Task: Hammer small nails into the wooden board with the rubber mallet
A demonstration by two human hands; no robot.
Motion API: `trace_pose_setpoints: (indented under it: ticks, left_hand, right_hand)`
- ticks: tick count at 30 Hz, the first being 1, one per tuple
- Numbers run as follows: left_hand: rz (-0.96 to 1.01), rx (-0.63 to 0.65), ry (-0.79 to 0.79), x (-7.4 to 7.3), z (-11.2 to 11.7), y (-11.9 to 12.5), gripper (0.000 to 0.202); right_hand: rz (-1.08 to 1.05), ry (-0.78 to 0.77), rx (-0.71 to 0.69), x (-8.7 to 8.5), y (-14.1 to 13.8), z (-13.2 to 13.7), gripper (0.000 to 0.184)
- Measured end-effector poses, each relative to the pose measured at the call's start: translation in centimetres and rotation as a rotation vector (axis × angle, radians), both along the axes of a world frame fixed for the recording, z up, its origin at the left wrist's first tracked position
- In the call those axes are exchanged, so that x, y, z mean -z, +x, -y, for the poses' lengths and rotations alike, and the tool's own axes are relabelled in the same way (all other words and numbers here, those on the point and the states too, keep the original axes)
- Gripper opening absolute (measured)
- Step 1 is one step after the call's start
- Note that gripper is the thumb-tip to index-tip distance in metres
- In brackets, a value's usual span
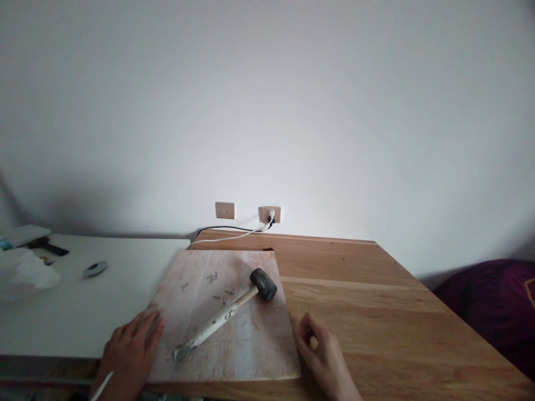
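Observation:
A mallet with a black head and a pale, paint-worn handle lies diagonally across a square, mottled pinkish-grey board. Several small metal nails or screws are scattered on the board behind the handle; their exact kind is too small to tell. My left hand rests at the board's left edge, fingers stretched out and holding nothing. Beside the right edge, my right hand is on the wooden table, thumb and index finger curled into a ring. No object shows between those fingers.
The wooden table adjoins a white surface bearing a grey tape roll and crumpled white plastic. Cables run to a wall socket behind. Purple fabric bulges at the far right.

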State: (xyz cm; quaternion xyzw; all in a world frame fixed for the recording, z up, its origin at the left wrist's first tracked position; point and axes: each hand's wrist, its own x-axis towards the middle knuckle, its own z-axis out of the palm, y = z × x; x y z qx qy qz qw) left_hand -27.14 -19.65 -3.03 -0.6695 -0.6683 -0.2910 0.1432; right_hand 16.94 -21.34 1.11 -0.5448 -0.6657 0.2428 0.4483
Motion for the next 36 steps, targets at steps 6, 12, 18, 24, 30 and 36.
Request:
trace_pose_setpoints:
  ticks: [6,12,18,24,30,36]
  left_hand:
    - [-0.046,-0.006,0.097,1.8,0.0,4.1,0.037]
    - [-0.093,0.154,0.087,1.4,0.9,8.0,0.039]
    - [-0.110,0.293,0.094,1.2,2.2,11.7,0.041]
    - [-0.045,0.315,0.068,0.0,2.2,14.4,0.041]
    - [-0.011,0.343,-0.001,-3.2,-2.7,14.0,0.032]
    - [0.014,0.620,-0.146,-6.9,-8.6,19.3,0.027]
  right_hand:
    - [-0.004,0.040,0.117,0.8,5.4,0.1,0.020]
    - [-0.008,-0.010,0.249,1.0,10.5,-0.1,0.031]
    - [-0.094,-0.087,0.325,0.7,13.9,0.2,0.028]
    - [-0.317,-0.079,0.323,1.0,14.0,0.1,0.077]
    - [-0.518,-0.022,0.330,1.5,13.8,0.6,0.093]
    - [-0.653,0.011,0.411,2.0,14.2,0.7,0.082]
